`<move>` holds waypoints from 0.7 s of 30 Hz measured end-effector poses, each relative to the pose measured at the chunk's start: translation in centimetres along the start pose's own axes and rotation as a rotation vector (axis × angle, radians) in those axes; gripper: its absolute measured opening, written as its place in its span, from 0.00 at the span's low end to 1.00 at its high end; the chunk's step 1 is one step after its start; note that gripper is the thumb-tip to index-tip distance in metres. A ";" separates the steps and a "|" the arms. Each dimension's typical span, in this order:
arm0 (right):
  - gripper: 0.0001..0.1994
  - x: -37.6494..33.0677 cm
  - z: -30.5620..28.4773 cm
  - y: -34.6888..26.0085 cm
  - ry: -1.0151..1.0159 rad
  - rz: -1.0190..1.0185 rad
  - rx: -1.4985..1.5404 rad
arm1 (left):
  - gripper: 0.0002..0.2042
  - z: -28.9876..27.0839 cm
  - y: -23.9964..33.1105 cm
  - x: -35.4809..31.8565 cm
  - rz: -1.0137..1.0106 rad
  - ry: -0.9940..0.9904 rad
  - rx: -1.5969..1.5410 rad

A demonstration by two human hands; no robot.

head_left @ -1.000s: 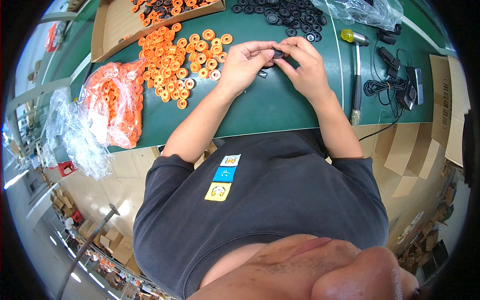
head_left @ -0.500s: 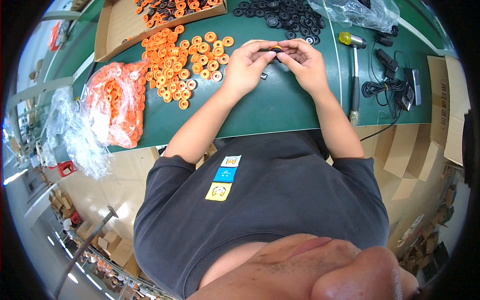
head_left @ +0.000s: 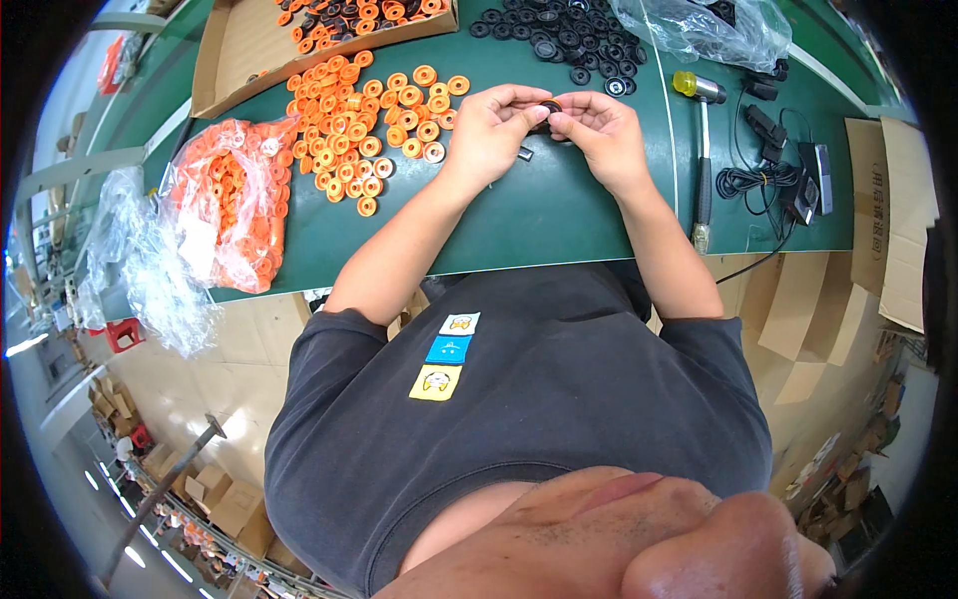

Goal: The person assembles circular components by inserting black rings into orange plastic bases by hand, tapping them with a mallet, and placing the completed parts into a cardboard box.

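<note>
A small round black wheel-like part [head_left: 551,106] with an orange edge is pinched between the fingertips of both hands, above the green table. My left hand [head_left: 489,138] closes on it from the left, thumb and forefinger together. From the other side, my right hand [head_left: 605,138] grips the same part with thumb and fingers. The fingers cover much of it. Loose orange rings [head_left: 349,130] lie in a heap to the left of my left hand. Beyond my hands, black round parts [head_left: 567,38] are spread across the table. A small dark piece [head_left: 525,154] rests between my wrists.
A cardboard box [head_left: 232,52] with orange-and-black parts stands far left; nearer is a plastic bag of orange rings [head_left: 232,205]. On the right lie a yellow-headed mallet [head_left: 704,180], coiled black cable [head_left: 743,182] and power adapters [head_left: 806,195]. Clear plastic [head_left: 689,28] lies far right.
The held part has been turned, so less orange and more black shows. My hands have shifted slightly nearer and their fingers have re-gripped. The view has shifted a little.
</note>
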State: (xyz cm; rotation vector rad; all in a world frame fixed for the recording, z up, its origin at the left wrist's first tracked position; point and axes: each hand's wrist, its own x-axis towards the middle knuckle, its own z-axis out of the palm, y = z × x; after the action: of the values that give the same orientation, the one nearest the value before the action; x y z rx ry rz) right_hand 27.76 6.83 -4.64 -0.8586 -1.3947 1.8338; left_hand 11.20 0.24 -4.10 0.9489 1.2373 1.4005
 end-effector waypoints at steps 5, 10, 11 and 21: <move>0.13 -0.3 -0.7 -0.2 0.010 -0.022 -0.063 | 0.11 0.5 0.1 0.1 -0.068 -0.036 -0.027; 0.21 -2.8 -3.8 -3.9 0.213 -0.276 -0.838 | 0.11 0.0 0.3 0.0 -0.033 -0.055 0.065; 0.24 -3.5 -5.3 -4.5 0.312 -0.371 -1.102 | 0.10 -0.2 0.8 -0.2 0.025 -0.076 0.375; 0.26 -8.9 -13.8 -3.4 0.347 0.251 -1.007 | 0.09 -0.5 -0.1 0.1 0.416 0.035 1.013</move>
State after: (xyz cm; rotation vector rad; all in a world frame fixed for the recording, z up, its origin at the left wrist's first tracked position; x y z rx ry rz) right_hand 44.44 7.57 -3.33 -1.8013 -2.0263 0.9566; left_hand 10.76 0.21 -4.26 1.9550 1.8940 1.0349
